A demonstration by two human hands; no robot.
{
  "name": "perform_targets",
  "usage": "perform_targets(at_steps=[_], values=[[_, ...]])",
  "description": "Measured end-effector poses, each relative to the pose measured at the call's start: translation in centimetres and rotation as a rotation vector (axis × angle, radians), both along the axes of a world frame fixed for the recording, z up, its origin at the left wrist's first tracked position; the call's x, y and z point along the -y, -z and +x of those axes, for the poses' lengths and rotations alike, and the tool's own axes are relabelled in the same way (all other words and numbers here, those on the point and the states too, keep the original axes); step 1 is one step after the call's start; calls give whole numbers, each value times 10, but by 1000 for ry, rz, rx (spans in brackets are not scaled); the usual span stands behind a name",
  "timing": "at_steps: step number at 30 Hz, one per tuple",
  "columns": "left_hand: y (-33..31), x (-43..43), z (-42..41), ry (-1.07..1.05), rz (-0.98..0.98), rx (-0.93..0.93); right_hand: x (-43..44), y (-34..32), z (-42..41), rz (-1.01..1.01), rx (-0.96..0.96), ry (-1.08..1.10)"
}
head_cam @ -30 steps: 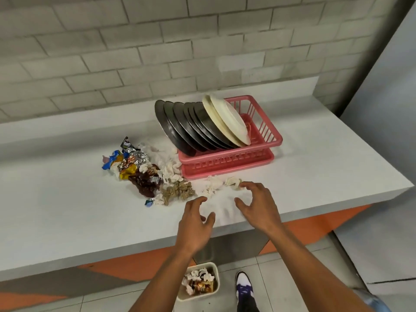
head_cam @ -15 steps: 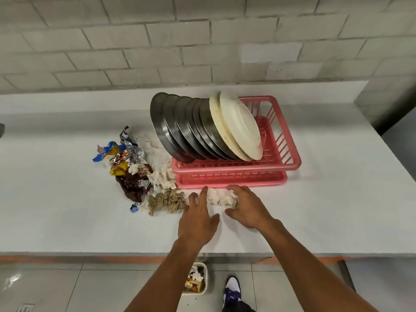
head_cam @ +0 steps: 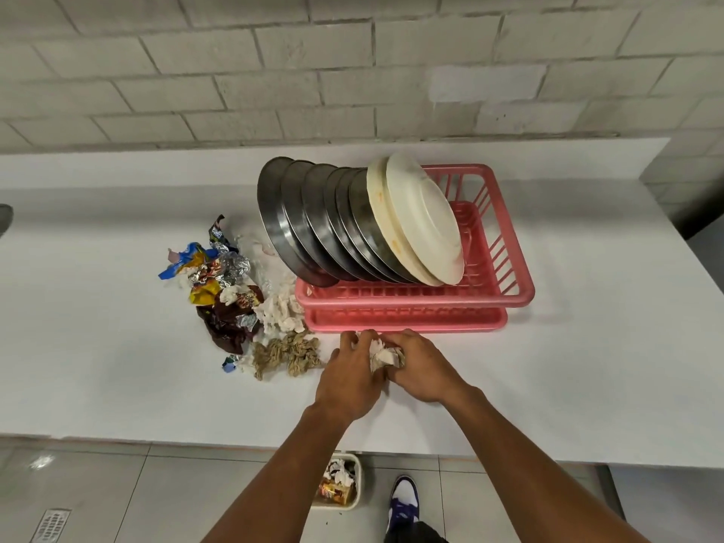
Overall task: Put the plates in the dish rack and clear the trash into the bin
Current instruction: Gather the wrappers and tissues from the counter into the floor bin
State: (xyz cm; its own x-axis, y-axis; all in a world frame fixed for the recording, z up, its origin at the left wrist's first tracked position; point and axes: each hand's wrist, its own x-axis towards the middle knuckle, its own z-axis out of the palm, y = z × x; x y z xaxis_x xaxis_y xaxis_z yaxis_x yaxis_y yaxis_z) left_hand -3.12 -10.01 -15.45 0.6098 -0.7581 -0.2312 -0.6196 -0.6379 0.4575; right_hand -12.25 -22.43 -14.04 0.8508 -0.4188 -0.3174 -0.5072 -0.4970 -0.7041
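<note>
Plates racked, L hand (head_cam: 350,380) & R hand (head_cam: 421,368) close fingers on crumpled tissue (head_cam: 384,356); next, likely carry to bin (head_cam: 340,484) below.

Hands: left hand (head_cam: 348,380) and right hand (head_cam: 425,370) cupped together around crumpled tissue (head_cam: 386,356), near worktop's (head_cam: 587,366) front edge, just before dish rack (head_cam: 489,299).
Rack: pink, mid-worktop; steel plates (head_cam: 313,221) and white plates (head_cam: 423,217) leaning left.
Trash pile (head_cam: 235,299): wrappers, foil, tissue, left of rack.
Bin (head_cam: 339,484): on floor below front edge, partly filled.
</note>
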Motion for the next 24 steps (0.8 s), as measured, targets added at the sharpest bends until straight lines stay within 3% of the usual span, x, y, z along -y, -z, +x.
perform_targets(at_steps=[12,24], values=[[-11,-38,-9,10,-193,-83,-23,-11,-14,154,32,88],[-38,-172,-31,145,-330,-130,-160,-35,-64,535,239,206]])
